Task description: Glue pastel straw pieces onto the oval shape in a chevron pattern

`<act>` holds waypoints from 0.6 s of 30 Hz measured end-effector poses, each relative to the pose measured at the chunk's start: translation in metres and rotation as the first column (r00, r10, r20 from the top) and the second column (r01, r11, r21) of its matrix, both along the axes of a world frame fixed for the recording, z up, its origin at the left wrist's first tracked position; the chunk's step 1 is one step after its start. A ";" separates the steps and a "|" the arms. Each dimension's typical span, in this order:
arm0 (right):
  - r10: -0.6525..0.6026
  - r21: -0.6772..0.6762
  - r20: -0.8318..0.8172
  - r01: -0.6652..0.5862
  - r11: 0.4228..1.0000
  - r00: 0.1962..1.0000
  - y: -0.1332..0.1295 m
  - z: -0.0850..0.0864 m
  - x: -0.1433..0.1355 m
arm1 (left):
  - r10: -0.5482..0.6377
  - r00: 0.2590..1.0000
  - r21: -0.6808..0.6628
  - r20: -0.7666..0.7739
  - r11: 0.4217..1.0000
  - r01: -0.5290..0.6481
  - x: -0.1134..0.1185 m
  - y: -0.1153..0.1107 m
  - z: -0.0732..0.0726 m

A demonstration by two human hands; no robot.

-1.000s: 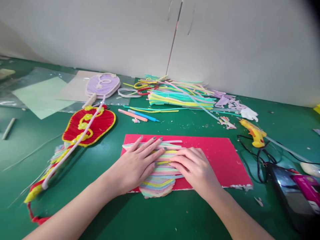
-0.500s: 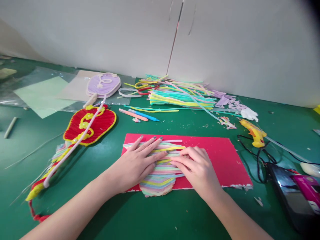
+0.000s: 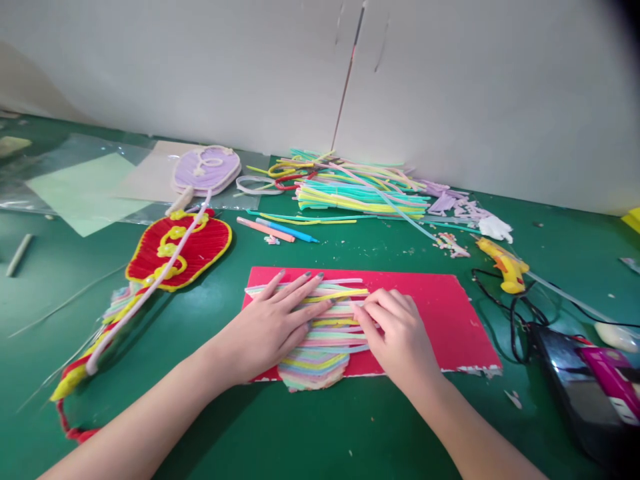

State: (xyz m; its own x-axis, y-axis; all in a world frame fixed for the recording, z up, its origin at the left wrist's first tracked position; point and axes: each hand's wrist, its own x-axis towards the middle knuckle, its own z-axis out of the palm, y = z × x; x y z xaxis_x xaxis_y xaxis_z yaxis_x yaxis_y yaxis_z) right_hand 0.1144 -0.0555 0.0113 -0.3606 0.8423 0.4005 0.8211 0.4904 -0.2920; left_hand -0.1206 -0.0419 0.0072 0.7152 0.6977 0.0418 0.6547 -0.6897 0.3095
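Pastel pipe cleaners (image 3: 335,339) lie side by side across a red board (image 3: 430,320), their right ends loose. Over their left part my left hand (image 3: 283,320) lies flat, fingers spread, pressing them down. My right hand (image 3: 393,323) is at their right ends, thumb and fingers pinched together on the end of a pale pipe cleaner near the middle of the row. Below the row, a striped pastel piece with a rounded edge (image 3: 314,371) sticks out past the board's near edge. My left hand hides the left part of the row.
A red fan with yellow trim (image 3: 200,250) and a lilac fan (image 3: 220,167) lie at the left. Pipe cleaner bundles (image 3: 360,199) and two markers (image 3: 287,230) are behind the board. A yellow glue gun (image 3: 507,267) with a black cord and a dark device (image 3: 575,387) sit at the right.
My right fingertips have shifted slightly right and up along the pipe cleaners, baring a yellow one below them. My left hand stays pressed in the same place.
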 end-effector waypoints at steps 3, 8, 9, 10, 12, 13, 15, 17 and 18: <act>-0.050 0.006 0.022 0.050 0.999 0.999 0.001 -0.001 0.003 | 0.002 1.000 -0.012 -0.003 1.000 -0.002 0.000 0.000 0.002; -0.068 0.060 -0.074 0.072 0.996 0.995 0.001 0.000 0.003 | 0.000 1.000 -0.012 -0.004 1.000 0.000 0.000 0.000 0.004; -0.043 0.057 -0.092 0.048 0.997 0.995 0.001 0.000 0.003 | 0.001 1.000 -0.008 -0.001 1.000 -0.001 0.000 0.000 0.004; -0.016 0.050 -0.103 0.021 0.999 0.995 0.002 0.000 0.003 | 0.000 1.000 -0.005 0.003 1.000 0.000 0.000 -0.001 0.003; 0.028 0.045 -0.118 -0.023 0.999 0.993 0.002 -0.001 0.003 | -0.005 1.000 0.002 0.006 1.000 0.005 -0.001 -0.001 0.003; 0.047 0.046 -0.127 -0.041 0.998 0.991 0.003 -0.001 0.003 | -0.007 1.000 0.006 0.005 1.000 0.007 -0.001 -0.001 0.002; 0.110 0.029 -0.156 -0.107 0.994 0.982 0.003 0.000 0.003 | -0.012 1.000 0.016 -0.001 1.000 0.012 -0.001 -0.001 0.001; 0.207 -0.035 -0.179 -0.216 0.976 0.962 0.002 0.000 0.002 | -0.019 1.000 0.022 -0.009 1.000 0.019 -0.001 -0.001 0.001; 0.244 -0.079 -0.186 -0.262 0.962 0.952 0.001 0.001 0.002 | -0.023 1.000 0.023 -0.011 0.999 0.023 -0.001 -0.001 0.000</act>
